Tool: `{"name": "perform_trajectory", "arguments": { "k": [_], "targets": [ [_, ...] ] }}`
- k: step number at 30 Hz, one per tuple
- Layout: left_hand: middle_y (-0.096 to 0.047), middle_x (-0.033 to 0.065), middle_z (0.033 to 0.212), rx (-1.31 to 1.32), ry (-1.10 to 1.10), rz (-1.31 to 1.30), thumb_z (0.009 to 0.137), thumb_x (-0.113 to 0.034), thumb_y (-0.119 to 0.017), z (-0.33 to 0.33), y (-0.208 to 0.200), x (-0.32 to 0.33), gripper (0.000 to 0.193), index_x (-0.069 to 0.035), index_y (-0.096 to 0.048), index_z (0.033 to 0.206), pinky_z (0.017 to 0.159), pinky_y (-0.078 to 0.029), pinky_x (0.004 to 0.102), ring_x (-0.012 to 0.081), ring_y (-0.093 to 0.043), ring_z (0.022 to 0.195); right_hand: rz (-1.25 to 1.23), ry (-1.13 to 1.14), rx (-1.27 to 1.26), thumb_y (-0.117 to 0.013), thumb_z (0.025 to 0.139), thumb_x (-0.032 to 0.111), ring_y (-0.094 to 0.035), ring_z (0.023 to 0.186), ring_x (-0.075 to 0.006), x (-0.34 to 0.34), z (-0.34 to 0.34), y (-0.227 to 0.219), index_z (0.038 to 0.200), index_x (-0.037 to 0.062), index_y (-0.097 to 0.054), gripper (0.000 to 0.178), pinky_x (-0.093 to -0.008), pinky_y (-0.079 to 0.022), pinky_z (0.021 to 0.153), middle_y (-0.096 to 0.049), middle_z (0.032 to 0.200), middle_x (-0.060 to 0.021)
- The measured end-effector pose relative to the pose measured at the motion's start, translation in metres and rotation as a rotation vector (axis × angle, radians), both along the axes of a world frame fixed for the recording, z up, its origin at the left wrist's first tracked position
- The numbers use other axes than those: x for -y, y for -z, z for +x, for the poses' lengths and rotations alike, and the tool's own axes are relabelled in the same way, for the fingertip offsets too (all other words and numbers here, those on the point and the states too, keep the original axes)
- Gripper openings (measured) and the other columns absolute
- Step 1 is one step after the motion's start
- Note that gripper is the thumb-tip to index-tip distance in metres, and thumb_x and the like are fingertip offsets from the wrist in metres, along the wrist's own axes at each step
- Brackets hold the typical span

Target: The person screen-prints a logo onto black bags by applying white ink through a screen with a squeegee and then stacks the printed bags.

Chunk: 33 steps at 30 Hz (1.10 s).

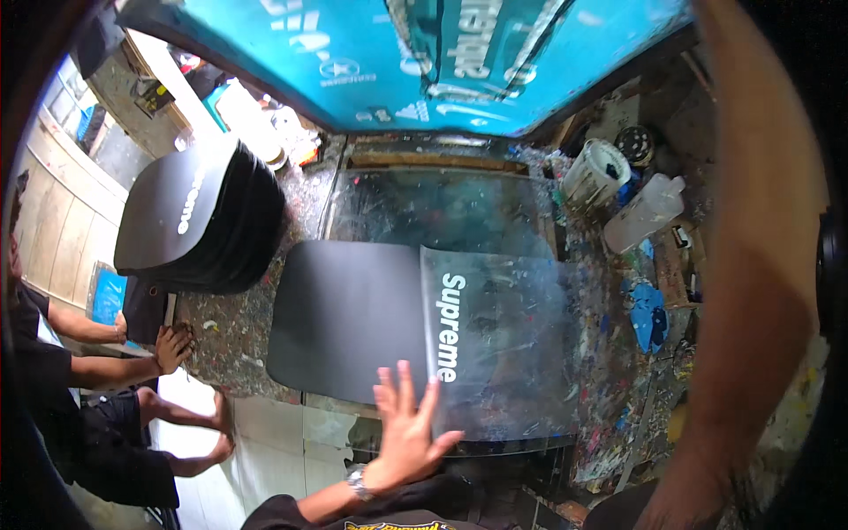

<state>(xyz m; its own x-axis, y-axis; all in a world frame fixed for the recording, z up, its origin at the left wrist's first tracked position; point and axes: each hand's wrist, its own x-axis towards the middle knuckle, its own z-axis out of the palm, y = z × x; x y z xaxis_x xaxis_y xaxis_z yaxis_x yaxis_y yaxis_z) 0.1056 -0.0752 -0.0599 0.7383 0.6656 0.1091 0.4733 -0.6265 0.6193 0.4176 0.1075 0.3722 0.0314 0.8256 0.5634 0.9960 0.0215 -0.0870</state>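
Note:
My left hand, with a watch on its wrist, is spread open over the near edge of a black rounded panel. Its fingertips lie where the panel meets a clear film with white lettering; whether they press down is hard to tell. Both panel and film rest on a glass plate set in the table. On the right, my right arm reaches up past the top of the picture, so that hand is out of sight. A turquoise printing screen stands raised at the far side.
A stack of black panels stands at the left of the paint-stained table. On the right are a white bucket, a translucent jug and a blue paint patch. Another person's hand touches the table's left edge.

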Motion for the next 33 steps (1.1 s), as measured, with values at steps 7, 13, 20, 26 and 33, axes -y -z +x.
{"name": "perform_trajectory", "arguments": {
  "k": [7,13,20,26,33],
  "targets": [
    [-0.048,0.0225,0.149,0.51,0.025,-0.527,0.102,-0.026,-0.063,0.113,-0.075,-0.029,0.054,-0.004,-0.049,0.149,0.115,-0.036,0.0467,0.0348,-0.042,0.143,0.051,0.067,0.098,-0.05,0.095,0.07,-0.072,0.087,-0.0419,0.028,-0.021,0.01,0.103,-0.0022,-0.075,0.077,-0.0482,-0.054,0.085,-0.073,0.091,-0.0267],
    [-0.042,0.0225,0.158,0.693,-0.421,0.908,0.089,-0.015,-0.076,0.019,-0.196,-0.123,0.075,-0.007,-0.042,0.155,0.124,-0.016,0.059,0.0386,-0.032,0.152,-0.006,0.168,0.029,-0.059,0.097,0.056,-0.073,0.082,-0.0354,0.131,-0.091,0.078,0.095,-0.0017,-0.073,0.059,-0.0495,-0.057,0.079,-0.071,0.085,-0.022],
    [-0.054,0.0071,0.084,-0.158,-0.071,0.718,0.066,-0.002,-0.067,-0.08,-0.118,-0.078,0.026,-0.009,-0.059,0.089,0.088,-0.045,0.0433,0.0283,-0.058,0.085,-0.104,0.023,-0.069,-0.081,0.083,0.039,-0.064,0.088,-0.0303,0.235,-0.168,0.28,0.095,0.0066,-0.063,0.039,-0.044,-0.047,0.081,-0.064,0.093,-0.0118],
    [-0.057,0.0088,0.094,-0.211,0.051,0.331,0.07,-0.022,-0.087,-0.094,-0.033,-0.049,0.044,-0.007,-0.062,0.103,0.087,-0.043,0.0431,0.0294,-0.056,0.096,-0.364,0.024,-0.158,-0.083,0.076,0.022,-0.062,0.107,-0.0263,0.273,-0.182,0.381,0.109,0.0076,-0.062,0.042,-0.0444,-0.043,0.095,-0.066,0.11,-0.0093],
    [-0.06,0.0092,0.1,-0.271,0.061,0.261,0.071,-0.022,-0.086,-0.091,-0.029,-0.046,0.049,-0.007,-0.062,0.111,0.094,-0.043,0.043,0.029,-0.058,0.1,-0.417,-0.002,-0.057,-0.069,0.083,0.011,-0.064,0.106,-0.0236,0.247,-0.162,0.375,0.108,0.0082,-0.063,0.026,-0.0449,-0.043,0.096,-0.067,0.103,-0.007]
  ]
}}
